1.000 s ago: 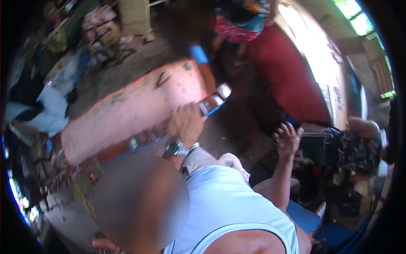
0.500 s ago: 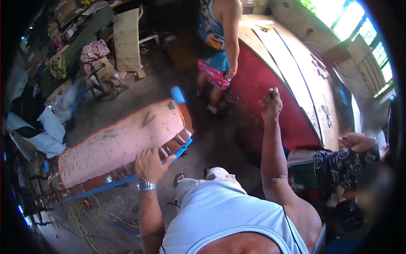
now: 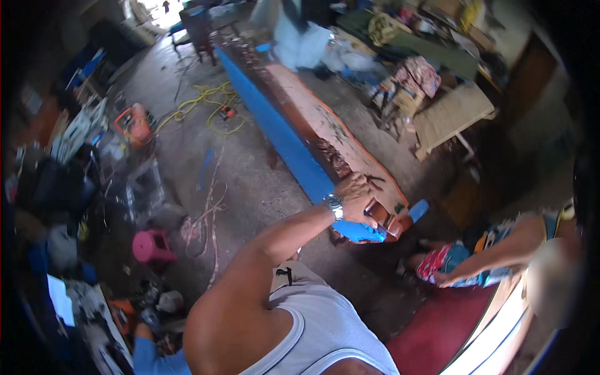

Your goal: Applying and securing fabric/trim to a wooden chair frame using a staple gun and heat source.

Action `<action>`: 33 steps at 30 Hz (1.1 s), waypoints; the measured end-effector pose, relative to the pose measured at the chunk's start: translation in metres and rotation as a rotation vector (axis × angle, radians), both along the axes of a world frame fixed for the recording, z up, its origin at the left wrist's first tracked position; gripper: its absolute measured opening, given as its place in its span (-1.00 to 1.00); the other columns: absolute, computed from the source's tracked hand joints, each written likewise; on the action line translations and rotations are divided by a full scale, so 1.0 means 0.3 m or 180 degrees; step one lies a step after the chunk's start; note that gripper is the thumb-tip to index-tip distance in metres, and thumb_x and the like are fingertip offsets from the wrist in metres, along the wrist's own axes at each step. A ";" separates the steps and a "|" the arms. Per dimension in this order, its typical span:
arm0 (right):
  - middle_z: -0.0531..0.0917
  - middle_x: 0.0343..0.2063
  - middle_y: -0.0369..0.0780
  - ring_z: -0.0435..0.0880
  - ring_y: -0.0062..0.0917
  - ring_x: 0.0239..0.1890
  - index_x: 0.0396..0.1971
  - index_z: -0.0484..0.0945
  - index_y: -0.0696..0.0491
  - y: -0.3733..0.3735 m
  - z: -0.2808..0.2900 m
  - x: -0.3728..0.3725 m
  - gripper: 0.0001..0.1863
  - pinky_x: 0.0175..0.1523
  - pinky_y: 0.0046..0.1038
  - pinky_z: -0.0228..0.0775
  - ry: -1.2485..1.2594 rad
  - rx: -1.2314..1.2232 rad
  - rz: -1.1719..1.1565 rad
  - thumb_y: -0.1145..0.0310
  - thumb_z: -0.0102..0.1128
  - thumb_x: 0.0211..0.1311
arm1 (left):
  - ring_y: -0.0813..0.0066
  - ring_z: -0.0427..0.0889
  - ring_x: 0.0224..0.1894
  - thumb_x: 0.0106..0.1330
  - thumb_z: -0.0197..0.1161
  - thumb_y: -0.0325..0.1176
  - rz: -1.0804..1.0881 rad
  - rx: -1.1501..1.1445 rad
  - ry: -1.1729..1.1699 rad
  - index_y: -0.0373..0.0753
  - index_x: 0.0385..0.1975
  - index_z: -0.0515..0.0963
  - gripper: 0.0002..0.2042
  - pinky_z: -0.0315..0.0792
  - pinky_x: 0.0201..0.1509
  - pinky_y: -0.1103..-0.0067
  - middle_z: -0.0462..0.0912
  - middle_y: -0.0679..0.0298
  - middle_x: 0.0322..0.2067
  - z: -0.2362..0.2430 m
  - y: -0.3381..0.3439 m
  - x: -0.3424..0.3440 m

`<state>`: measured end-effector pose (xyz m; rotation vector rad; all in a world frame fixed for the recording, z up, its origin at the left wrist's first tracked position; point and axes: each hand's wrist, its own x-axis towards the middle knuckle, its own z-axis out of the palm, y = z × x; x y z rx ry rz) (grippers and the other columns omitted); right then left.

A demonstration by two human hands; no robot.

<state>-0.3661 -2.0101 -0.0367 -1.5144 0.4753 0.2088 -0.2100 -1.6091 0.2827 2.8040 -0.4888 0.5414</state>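
My left hand (image 3: pixel 357 199), with a metal watch on its wrist, is closed over the near end of a long piece of wooden furniture. Its fingers lie across the carved brown wooden frame (image 3: pixel 328 154), beside a scrolled, glossy end. A blue covering (image 3: pixel 281 140) runs down the side facing me. Across the top lies a pale pink panel (image 3: pixel 312 103) with an orange edge and dark marks. The underside of my left hand and the grip below the frame are hidden. My right hand is out of view.
A person (image 3: pixel 494 253) in a patterned top stands at right by a red panel (image 3: pixel 444 328). At lower left shows another person's blue sleeve (image 3: pixel 159 359). A pink stool (image 3: pixel 153 247), yellow cord (image 3: pixel 203 100), orange tool (image 3: pixel 134 125) and plywood board (image 3: pixel 453 119) are around.
My view has swung left, bringing the cords and stool in. My left hand stays at the furniture's near end, now closed over its frame. My right hand, raised before, has left view.
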 end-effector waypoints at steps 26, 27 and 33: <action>0.60 -0.19 -0.30 0.52 -0.49 -0.20 0.03 0.49 -0.03 -0.769 -0.331 0.259 -0.50 -0.02 -0.34 0.42 -0.0157 0.0970 -0.1351 -0.15 0.08 0.40 | 0.17 0.55 -0.08 -0.14 0.36 0.48 0.0008 0.0067 0.0039 -0.23 -0.37 0.64 -0.25 0.30 0.24 0.26 0.63 0.14 -0.35 0.045 -0.062 -0.064; 0.61 -0.17 -0.28 0.53 -0.48 -0.17 0.05 0.49 -0.02 -0.643 -0.350 0.370 -0.50 0.01 -0.33 0.42 -0.0182 0.1033 -0.1148 -0.14 0.10 0.39 | 0.17 0.55 -0.05 -0.11 0.31 0.50 0.0149 0.0237 0.0055 -0.25 -0.31 0.65 -0.21 0.27 0.27 0.24 0.64 0.14 -0.33 0.028 -0.056 -0.075; 0.66 -0.06 -0.20 0.62 -0.40 0.00 0.18 0.50 0.03 -0.548 -0.446 0.221 -0.43 0.16 -0.27 0.48 -0.0692 0.0940 -0.1087 -0.05 0.23 0.35 | 0.14 0.60 -0.03 -0.07 0.27 0.52 -0.0221 0.0232 -0.0345 -0.25 -0.43 0.68 -0.23 0.30 0.22 0.21 0.71 0.11 -0.32 0.013 -0.101 0.019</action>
